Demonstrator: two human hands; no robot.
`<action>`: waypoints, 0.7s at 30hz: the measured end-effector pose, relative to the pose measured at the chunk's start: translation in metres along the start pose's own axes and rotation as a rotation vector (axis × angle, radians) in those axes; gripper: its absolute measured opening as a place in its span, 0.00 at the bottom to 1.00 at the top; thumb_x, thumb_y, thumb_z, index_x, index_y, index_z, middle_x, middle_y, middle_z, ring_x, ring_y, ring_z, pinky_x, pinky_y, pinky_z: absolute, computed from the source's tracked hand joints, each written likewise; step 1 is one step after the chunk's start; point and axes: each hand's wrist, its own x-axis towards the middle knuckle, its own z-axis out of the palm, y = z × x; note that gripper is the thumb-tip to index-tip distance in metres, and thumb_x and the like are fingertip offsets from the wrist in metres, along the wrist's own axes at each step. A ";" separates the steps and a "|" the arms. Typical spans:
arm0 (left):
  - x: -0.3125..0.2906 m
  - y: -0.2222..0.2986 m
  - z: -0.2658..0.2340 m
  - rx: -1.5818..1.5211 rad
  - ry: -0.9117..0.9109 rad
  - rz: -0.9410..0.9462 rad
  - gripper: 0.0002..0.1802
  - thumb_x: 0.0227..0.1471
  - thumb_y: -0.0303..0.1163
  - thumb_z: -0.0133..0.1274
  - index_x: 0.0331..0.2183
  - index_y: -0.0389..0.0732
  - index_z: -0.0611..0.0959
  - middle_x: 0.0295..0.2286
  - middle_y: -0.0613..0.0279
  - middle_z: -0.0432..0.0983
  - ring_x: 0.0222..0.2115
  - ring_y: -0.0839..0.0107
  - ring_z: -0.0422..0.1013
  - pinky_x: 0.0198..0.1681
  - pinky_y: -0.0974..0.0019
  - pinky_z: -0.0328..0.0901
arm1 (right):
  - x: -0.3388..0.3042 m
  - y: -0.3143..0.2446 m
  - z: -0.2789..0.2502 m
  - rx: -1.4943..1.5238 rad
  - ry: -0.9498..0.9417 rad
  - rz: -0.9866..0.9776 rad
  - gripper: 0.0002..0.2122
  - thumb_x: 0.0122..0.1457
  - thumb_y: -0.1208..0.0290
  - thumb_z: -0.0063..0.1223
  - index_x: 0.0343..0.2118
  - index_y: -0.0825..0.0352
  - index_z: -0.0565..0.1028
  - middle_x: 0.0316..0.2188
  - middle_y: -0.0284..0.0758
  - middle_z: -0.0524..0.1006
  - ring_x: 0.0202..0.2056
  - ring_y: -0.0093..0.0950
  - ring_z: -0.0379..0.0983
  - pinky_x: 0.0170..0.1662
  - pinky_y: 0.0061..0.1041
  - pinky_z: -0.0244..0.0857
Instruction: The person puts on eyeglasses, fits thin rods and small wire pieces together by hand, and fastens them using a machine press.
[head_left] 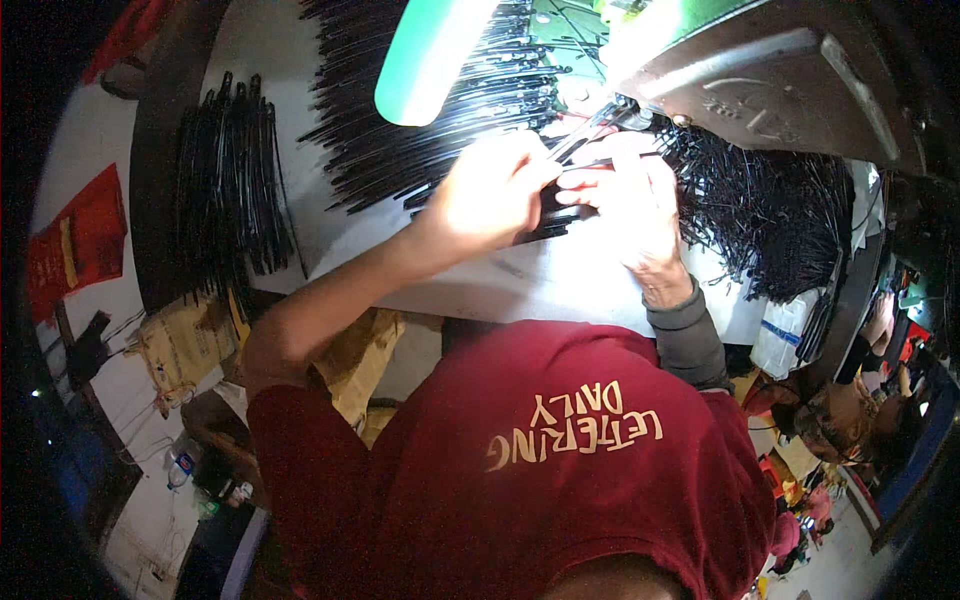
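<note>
Under the bright lamp, both my hands work close together in front of a dark metal machine head (770, 95). My left hand (490, 190) is closed in a pinch on a thin black strap (575, 143), whose far end runs up toward the machine. Beside it my right hand (635, 195) has its thumb and fingers pressed together around another part of a thin black strap; glare hides whether it is the same one. Behind my left hand lies a wide layer of black straps (400, 130), their ends lined up. A tangled heap of black straps (770, 215) is right of my right hand.
A green-and-white lamp (435, 65) hangs over the white table (520, 270). On the left lies a separate bundle of black straps (235, 180). A clear-wrapped pack (785, 335) sits at the table's right edge. Cardboard boxes (185, 345) stand lower left. Another person's hand (880, 322) shows far right.
</note>
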 end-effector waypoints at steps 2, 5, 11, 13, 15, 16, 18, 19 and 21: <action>-0.002 0.003 -0.020 -0.558 -0.252 -0.531 0.10 0.58 0.33 0.48 0.30 0.37 0.76 0.14 0.65 0.69 0.11 0.84 0.59 0.14 0.76 0.54 | 0.002 0.009 0.001 0.151 -0.065 -0.070 0.22 0.64 0.65 0.41 0.55 0.75 0.59 0.45 0.52 0.71 0.45 0.43 0.73 0.46 0.39 0.71; -0.001 -0.016 -0.030 -0.794 -0.307 -0.485 0.12 0.57 0.35 0.51 0.29 0.35 0.78 0.14 0.64 0.71 0.08 0.83 0.56 0.11 0.76 0.50 | 0.007 0.019 -0.004 0.399 -0.036 0.111 0.25 0.61 0.72 0.49 0.57 0.76 0.54 0.47 0.56 0.68 0.45 0.47 0.73 0.49 0.43 0.71; 0.005 -0.021 -0.033 -0.796 -0.328 -0.494 0.14 0.56 0.37 0.54 0.31 0.33 0.81 0.17 0.59 0.76 0.07 0.81 0.59 0.10 0.77 0.53 | 0.022 0.026 -0.009 0.484 -0.022 0.178 0.22 0.62 0.78 0.44 0.57 0.76 0.54 0.46 0.55 0.68 0.45 0.47 0.73 0.49 0.44 0.70; 0.004 -0.019 -0.033 -0.783 -0.320 -0.513 0.15 0.56 0.37 0.54 0.31 0.33 0.81 0.16 0.59 0.76 0.07 0.81 0.59 0.10 0.77 0.53 | 0.023 0.026 -0.008 0.528 -0.062 0.162 0.22 0.62 0.80 0.42 0.58 0.76 0.53 0.46 0.55 0.68 0.45 0.47 0.74 0.49 0.44 0.71; 0.002 -0.019 -0.035 -0.771 -0.310 -0.533 0.15 0.56 0.38 0.54 0.31 0.33 0.81 0.16 0.59 0.76 0.07 0.81 0.60 0.10 0.77 0.53 | 0.022 0.021 -0.002 0.105 -0.066 0.046 0.22 0.63 0.80 0.41 0.58 0.77 0.53 0.45 0.53 0.68 0.44 0.45 0.74 0.48 0.42 0.71; 0.001 -0.018 -0.034 -0.769 -0.311 -0.475 0.15 0.56 0.38 0.53 0.31 0.33 0.81 0.16 0.59 0.76 0.07 0.81 0.60 0.10 0.78 0.53 | 0.023 0.022 -0.003 0.102 -0.069 0.048 0.22 0.63 0.80 0.41 0.58 0.77 0.53 0.45 0.53 0.68 0.44 0.45 0.74 0.48 0.42 0.71; 0.000 -0.017 -0.033 -0.769 -0.307 -0.417 0.16 0.56 0.39 0.53 0.31 0.33 0.81 0.16 0.59 0.76 0.08 0.82 0.60 0.10 0.78 0.53 | 0.023 0.025 -0.006 0.219 -0.125 0.006 0.21 0.62 0.80 0.41 0.57 0.79 0.54 0.45 0.52 0.68 0.44 0.43 0.74 0.48 0.40 0.72; 0.002 -0.017 -0.034 -0.761 -0.336 -0.448 0.17 0.57 0.39 0.52 0.31 0.32 0.81 0.16 0.59 0.75 0.08 0.81 0.61 0.11 0.77 0.54 | 0.023 0.024 -0.007 0.219 -0.130 0.008 0.21 0.62 0.80 0.41 0.57 0.79 0.54 0.45 0.52 0.68 0.44 0.43 0.74 0.48 0.40 0.72; 0.001 -0.011 -0.038 -0.752 -0.358 -0.480 0.18 0.58 0.39 0.50 0.31 0.32 0.80 0.16 0.59 0.75 0.08 0.80 0.62 0.12 0.77 0.56 | 0.023 0.018 -0.009 -0.153 -0.151 -0.044 0.22 0.61 0.80 0.44 0.56 0.80 0.55 0.45 0.51 0.68 0.44 0.42 0.75 0.48 0.38 0.72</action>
